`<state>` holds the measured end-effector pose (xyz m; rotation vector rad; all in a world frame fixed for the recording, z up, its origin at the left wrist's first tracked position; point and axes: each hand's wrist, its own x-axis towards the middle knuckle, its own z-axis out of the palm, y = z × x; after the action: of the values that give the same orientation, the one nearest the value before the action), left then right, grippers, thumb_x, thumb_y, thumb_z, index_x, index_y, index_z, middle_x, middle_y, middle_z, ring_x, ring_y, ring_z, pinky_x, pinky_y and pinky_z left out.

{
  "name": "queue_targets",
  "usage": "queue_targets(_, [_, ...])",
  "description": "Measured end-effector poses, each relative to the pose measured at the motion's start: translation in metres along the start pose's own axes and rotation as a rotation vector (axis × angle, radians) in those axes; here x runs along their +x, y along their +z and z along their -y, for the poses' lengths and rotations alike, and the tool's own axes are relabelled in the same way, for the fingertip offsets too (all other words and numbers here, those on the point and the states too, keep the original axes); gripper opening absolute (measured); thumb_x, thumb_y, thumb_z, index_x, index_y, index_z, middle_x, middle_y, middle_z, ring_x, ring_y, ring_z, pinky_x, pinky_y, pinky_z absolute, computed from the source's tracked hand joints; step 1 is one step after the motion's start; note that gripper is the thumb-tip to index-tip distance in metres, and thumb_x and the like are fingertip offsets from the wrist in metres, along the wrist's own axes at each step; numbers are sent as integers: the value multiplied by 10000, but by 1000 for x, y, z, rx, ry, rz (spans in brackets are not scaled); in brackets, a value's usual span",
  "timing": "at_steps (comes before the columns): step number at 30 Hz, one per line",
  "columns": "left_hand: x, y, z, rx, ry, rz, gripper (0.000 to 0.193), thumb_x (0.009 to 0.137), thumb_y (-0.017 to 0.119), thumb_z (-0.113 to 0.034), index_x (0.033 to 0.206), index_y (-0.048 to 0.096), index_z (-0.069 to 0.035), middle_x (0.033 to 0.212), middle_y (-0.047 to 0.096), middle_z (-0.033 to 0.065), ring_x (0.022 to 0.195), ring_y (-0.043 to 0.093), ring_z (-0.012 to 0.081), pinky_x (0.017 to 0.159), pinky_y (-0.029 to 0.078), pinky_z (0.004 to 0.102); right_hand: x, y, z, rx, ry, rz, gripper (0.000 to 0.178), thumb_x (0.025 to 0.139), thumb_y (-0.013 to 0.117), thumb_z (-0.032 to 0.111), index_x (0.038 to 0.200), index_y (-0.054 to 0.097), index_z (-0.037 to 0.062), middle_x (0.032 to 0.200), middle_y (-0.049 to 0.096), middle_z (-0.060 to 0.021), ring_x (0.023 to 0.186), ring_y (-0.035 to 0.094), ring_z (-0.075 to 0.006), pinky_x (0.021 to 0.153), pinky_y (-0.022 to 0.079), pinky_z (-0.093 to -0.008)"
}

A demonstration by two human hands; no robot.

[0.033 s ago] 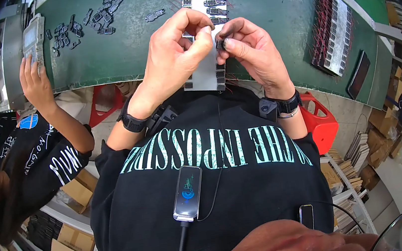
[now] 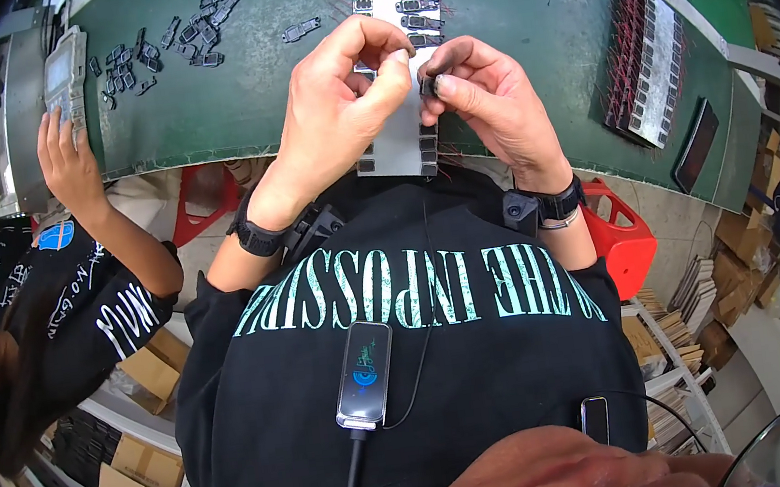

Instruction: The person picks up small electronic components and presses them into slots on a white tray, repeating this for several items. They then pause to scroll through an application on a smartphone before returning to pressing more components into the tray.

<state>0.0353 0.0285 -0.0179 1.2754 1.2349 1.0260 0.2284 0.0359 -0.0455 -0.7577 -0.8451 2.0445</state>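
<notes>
My right hand (image 2: 497, 102) pinches a small black rectangular part (image 2: 429, 86) between thumb and fingers. Close beside it, my left hand (image 2: 338, 99) has its thumb and index finger pressed together; whatever is between those fingertips is too small or hidden to make out. Both hands hover over a long light-grey board (image 2: 391, 158) on the green bench. Small black parts line the board's edges, and several black framed modules (image 2: 421, 22) with thin reddish wires lie at its far end. My hands cover the board's middle.
Loose black modules (image 2: 206, 30) are scattered across the bench (image 2: 519, 23) at the left, and a single module (image 2: 301, 29) lies nearer the board. To the right are another board with red wires (image 2: 646, 66) and a dark flat panel (image 2: 695, 144). A co-worker's hand (image 2: 68, 161) touches a grey device.
</notes>
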Motion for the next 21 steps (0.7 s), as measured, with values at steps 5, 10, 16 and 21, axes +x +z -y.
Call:
queue_targets(5, [1, -3, -5, -132, -84, 11, 115, 930, 607, -99, 984, 619, 2, 891, 635, -5, 709, 574, 38, 549, 451, 195, -1, 0, 4, -13, 39, 53, 165, 950, 644, 72, 1091, 596, 1, 1008, 642, -79, 815, 636, -160, 786, 548, -327])
queue_targets(10, [3, -11, -8, -237, -185, 85, 141, 940, 625, -109, 1023, 648, 3, 899, 664, -5, 708, 575, 32, 566, 454, 195, -1, -1, -1, 36, 3, 20, 175, 945, 647, 65, 1100, 584, 14, 993, 639, -77, 825, 635, -162, 781, 548, -329])
queue_targets(16, [-2, -9, -11, 8, -73, 142, 143, 932, 661, -115, 1022, 700, -10, 888, 700, 5, 723, 604, 49, 579, 480, 220, -2, -3, -1, 89, -17, 8, 199, 941, 649, 58, 1116, 560, 28, 977, 637, -72, 823, 636, -161, 778, 549, -329])
queue_targets(21, [-4, 0, -10, 211, 157, 155, 121, 900, 685, -107, 995, 724, -41, 879, 713, 45, 714, 639, 111, 595, 506, 256, -15, -12, 1, 30, -33, -1, 196, 937, 653, 49, 1103, 551, 30, 984, 640, -72, 815, 641, -161, 779, 548, -321])
